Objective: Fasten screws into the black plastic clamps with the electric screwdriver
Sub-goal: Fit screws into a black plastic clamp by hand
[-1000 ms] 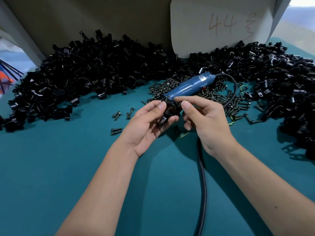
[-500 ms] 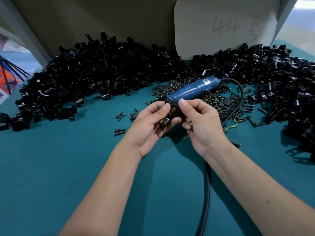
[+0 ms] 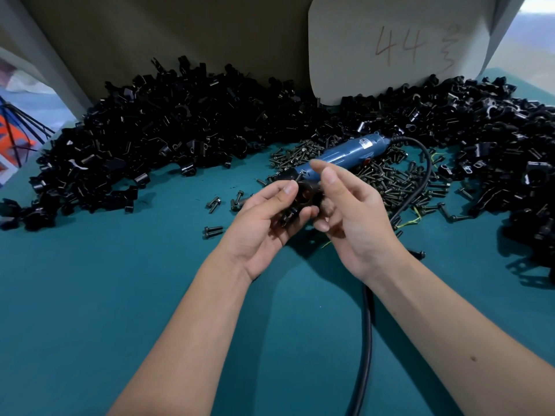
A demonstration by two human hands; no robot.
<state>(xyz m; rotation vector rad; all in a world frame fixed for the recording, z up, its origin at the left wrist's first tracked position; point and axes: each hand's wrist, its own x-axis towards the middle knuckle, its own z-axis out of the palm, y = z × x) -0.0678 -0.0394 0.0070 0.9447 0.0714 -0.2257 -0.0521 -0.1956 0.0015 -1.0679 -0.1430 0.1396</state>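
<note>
Black plastic, ring-shaped, the clamp (image 3: pixel 306 195) sits above the teal table mat (image 3: pixel 90 295), pinched between the thumb and fingers of the left hand (image 3: pixel 264 226). The right hand (image 3: pixel 351 217) hovers just beside it, its fingers loosely bent; whether they touch the clamp I cannot tell. The blue electric screwdriver (image 3: pixel 345 154) lies behind the hands on a scatter of dark metal screws (image 3: pixel 387 181), its black cable (image 3: pixel 368 340) trailing toward the near edge. Heaps of black clamps (image 3: pixel 168 139) line the back.

Two hands (image 3: pixel 264 226), one electric screwdriver (image 3: pixel 345 156), uncountable clamps (image 3: pixel 180 136) and screws (image 3: pixel 390 184)
</note>
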